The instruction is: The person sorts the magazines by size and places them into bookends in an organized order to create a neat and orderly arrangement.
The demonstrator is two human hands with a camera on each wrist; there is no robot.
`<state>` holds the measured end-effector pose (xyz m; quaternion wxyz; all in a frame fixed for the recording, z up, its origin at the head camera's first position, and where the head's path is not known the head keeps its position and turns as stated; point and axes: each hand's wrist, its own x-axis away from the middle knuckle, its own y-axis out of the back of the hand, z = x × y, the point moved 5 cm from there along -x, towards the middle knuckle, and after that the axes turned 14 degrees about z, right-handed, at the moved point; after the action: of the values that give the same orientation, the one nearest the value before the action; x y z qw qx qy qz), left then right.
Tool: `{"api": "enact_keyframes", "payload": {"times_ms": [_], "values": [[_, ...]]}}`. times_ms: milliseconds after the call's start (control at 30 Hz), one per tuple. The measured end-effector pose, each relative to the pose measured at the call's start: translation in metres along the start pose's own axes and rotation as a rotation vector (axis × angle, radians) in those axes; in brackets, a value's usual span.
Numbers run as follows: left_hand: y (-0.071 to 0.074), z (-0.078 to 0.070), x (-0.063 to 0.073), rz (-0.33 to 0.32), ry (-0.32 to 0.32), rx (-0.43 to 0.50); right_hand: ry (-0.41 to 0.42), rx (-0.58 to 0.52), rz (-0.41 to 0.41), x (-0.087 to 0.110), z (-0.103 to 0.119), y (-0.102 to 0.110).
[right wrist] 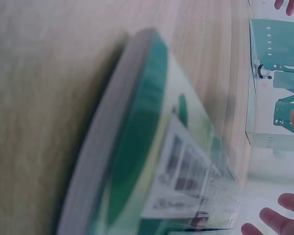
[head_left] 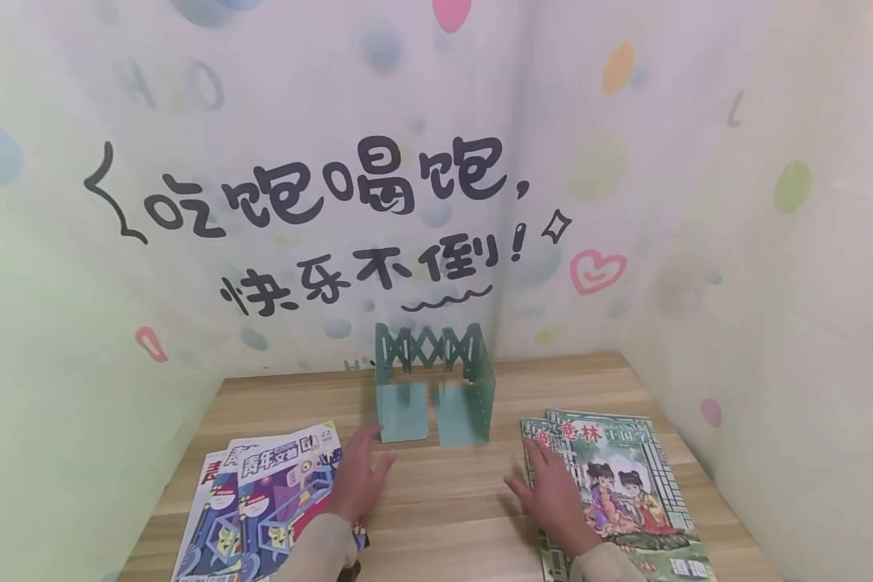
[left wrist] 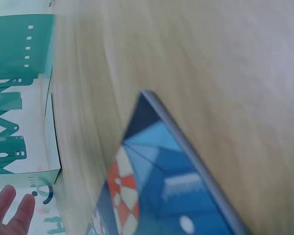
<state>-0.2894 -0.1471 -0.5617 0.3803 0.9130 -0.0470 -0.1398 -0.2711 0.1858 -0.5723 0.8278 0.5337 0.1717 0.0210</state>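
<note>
My left hand [head_left: 359, 482] hovers at the right edge of a fanned pile of blue-purple magazines [head_left: 284, 493], its fingers spread and loose. Over the left side of the green illustrated magazines [head_left: 626, 485] is my right hand [head_left: 555, 499], also with relaxed fingers and nothing gripped. Whether either hand touches the covers I cannot tell. Between and beyond both hands stands a green expandable bookend [head_left: 405, 414] with a lattice back and two upright side plates. In the left wrist view a blue magazine corner [left wrist: 171, 171] shows; the right wrist view shows a thick magazine spine [right wrist: 108, 132].
A wood-grain table [head_left: 444, 517] carries everything. Behind it hangs a pale curtain [head_left: 320, 97] with dark lettering and coloured spots, close to the table's back edge. Similar pale cloth [head_left: 786, 323] encloses the right side, and the left side too.
</note>
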Motion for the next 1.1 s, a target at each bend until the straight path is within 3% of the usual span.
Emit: {"api": "enact_keyframes", "payload": {"times_ms": [233,567,867,1100], "values": [[0.001,0.005,-0.003,-0.023,0.091,0.181,-0.099,0.048,0.031,0.0,-0.007,-0.001],[0.003,0.007,-0.007,-0.011,0.177,0.313,-0.303,0.015,0.109,-0.001,-0.021,-0.004],[0.003,0.019,-0.02,-0.063,0.208,0.364,-0.412,-0.033,0.164,0.0,-0.036,-0.006],[0.003,0.02,-0.023,-0.088,0.201,0.367,-0.434,-0.054,0.177,0.002,-0.045,-0.006]]}}
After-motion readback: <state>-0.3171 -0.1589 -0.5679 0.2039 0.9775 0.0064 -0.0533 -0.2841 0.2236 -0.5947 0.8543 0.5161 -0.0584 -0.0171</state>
